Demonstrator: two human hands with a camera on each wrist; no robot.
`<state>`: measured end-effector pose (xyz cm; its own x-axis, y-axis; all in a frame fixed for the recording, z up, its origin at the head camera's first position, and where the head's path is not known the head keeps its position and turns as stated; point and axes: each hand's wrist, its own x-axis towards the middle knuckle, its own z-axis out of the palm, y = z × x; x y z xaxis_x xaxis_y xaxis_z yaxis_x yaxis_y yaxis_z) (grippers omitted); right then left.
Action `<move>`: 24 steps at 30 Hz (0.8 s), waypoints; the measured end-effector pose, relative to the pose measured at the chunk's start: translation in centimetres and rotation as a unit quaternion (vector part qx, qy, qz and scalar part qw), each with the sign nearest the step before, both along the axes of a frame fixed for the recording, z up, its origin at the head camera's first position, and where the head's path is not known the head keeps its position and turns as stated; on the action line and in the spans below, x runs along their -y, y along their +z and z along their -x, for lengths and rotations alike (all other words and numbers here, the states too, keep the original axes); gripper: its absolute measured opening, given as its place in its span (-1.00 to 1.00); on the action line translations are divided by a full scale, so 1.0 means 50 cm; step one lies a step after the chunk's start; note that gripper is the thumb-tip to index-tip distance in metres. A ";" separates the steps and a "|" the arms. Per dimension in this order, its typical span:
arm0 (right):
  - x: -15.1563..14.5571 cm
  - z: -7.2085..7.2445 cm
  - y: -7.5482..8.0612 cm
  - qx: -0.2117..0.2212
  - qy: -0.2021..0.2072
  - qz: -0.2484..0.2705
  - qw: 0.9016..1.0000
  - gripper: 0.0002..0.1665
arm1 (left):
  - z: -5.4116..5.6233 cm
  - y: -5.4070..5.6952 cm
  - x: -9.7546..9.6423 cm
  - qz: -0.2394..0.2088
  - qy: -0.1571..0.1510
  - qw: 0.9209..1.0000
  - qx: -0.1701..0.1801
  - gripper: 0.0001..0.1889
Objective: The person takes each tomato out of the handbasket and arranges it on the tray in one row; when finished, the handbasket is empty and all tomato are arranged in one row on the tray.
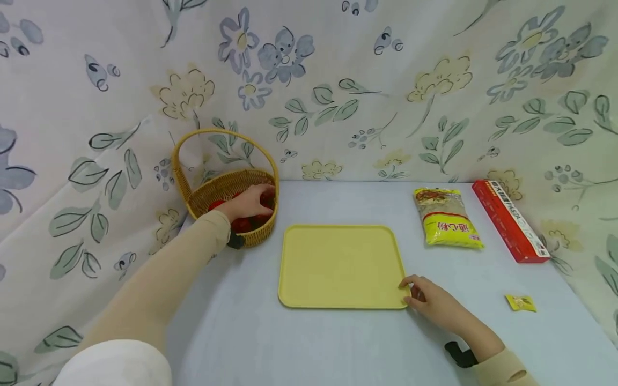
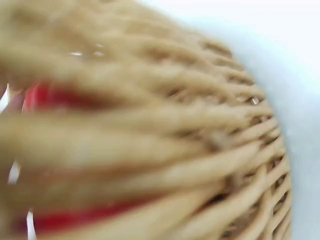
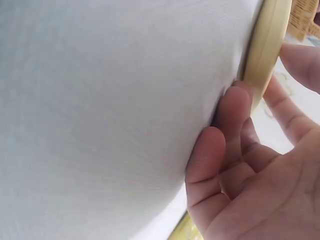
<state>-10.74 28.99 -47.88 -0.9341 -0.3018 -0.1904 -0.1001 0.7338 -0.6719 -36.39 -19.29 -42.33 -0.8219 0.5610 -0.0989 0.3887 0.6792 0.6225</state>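
See red things [image 1: 243, 225] inside the basket [image 1: 263, 235], at the left side of the table [image 1: 299, 348], just beside the tray [image 1: 340, 268]. Over them, find the left hand [image 1: 250, 202], with fingertips partly hidden; cannot tell if gripping one thing or only touching. In the left wrist view, see mostly blurred weave with some red behind, so of little help. To do this reach well, probably best to take one thing only, to lift it straight up and to avoid the handle [image 1: 227, 130]. At the tray's near right corner, notice the right hand [image 1: 432, 303], with thumb and fingers curled on the rim; better to hold lightly there, without tilting. About the red things' direction or long axis, cannot say: too much covered. For the tray, read a long axis from left to right, lying flat. Farther right, note a bag [image 1: 449, 219], then a box [image 1: 512, 220] slanting from far left to near right, and, nearer, a sachet [image 1: 521, 303].
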 end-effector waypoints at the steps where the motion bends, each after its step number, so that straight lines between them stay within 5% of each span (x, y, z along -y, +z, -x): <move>1: 0.000 -0.001 -0.001 -0.002 0.002 0.001 1.000 -0.65 | -0.001 -0.003 -0.002 0.000 0.002 1.000 0.001 -0.21; 9: 0.001 -0.002 -0.002 0.002 0.001 0.005 1.000 -0.66 | -0.007 -0.020 0.009 -0.015 0.018 1.000 -0.002 -0.29; 18: 0.000 0.000 -0.004 -0.005 -0.001 0.008 1.000 -0.67 | -0.019 -0.013 0.010 0.106 0.016 0.994 -0.019 -0.30; 24: 0.000 0.002 -0.009 0.003 -0.004 0.008 1.000 -0.66 | -0.021 -0.014 0.019 0.110 0.038 0.993 -0.013 -0.32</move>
<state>-10.84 28.99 -48.31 -0.9353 -0.2981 -0.1909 -0.0911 0.7237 -0.6840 -35.32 -20.27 -43.04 -0.8649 0.4643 -0.1908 0.3451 0.8260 0.4456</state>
